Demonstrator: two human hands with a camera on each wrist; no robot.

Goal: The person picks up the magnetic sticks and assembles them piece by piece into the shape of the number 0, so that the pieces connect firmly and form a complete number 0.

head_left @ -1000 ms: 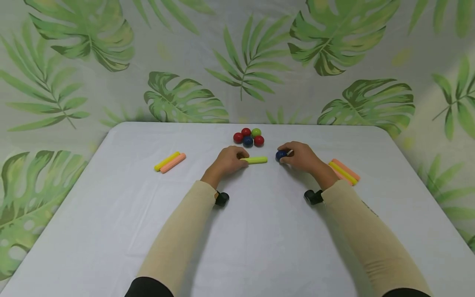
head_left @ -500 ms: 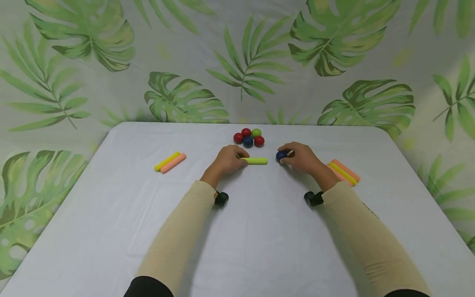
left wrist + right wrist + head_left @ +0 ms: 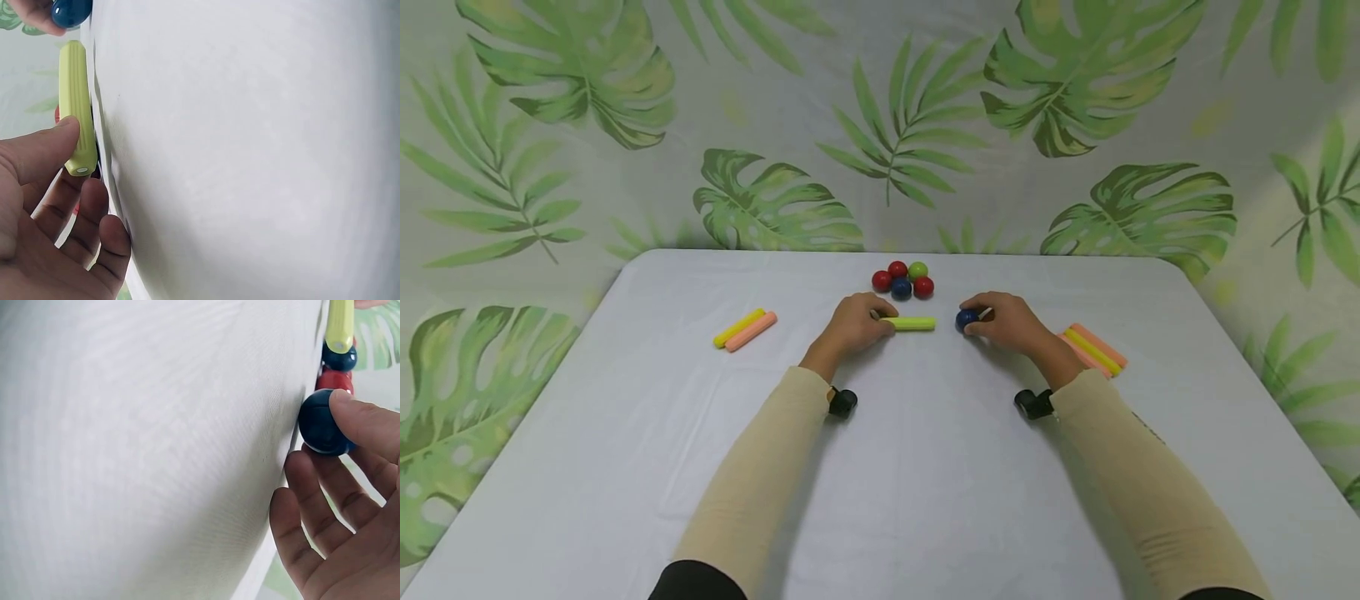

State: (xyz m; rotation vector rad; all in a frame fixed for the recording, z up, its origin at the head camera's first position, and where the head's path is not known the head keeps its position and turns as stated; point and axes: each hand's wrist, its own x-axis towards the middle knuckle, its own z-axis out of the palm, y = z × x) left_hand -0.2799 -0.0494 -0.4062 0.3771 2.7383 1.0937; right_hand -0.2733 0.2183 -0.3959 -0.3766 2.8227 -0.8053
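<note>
My left hand (image 3: 853, 322) pinches one end of a yellow-green ribbed stick (image 3: 916, 323), which points right across the table. In the left wrist view the thumb presses on the stick (image 3: 76, 87), and a small hole shows in its near end. My right hand (image 3: 1013, 323) holds a dark blue ball (image 3: 966, 320) between thumb and fingers, a short gap from the stick's free end. A seam shows on the ball (image 3: 320, 425) in the right wrist view. Both things are close over the white tabletop.
Behind the hands sits a cluster of several balls: red (image 3: 882, 281), dark blue (image 3: 901, 288) and green (image 3: 917, 270). Yellow (image 3: 737, 327) and orange sticks (image 3: 751, 332) lie at left. More orange and yellow sticks (image 3: 1093, 348) lie beside the right wrist. A leaf-print cloth (image 3: 917, 125) hangs behind the table.
My left hand has shifted slightly left with the yellow-green stick, widening the gap to the ball a little. My right hand holds the ball almost in place.
</note>
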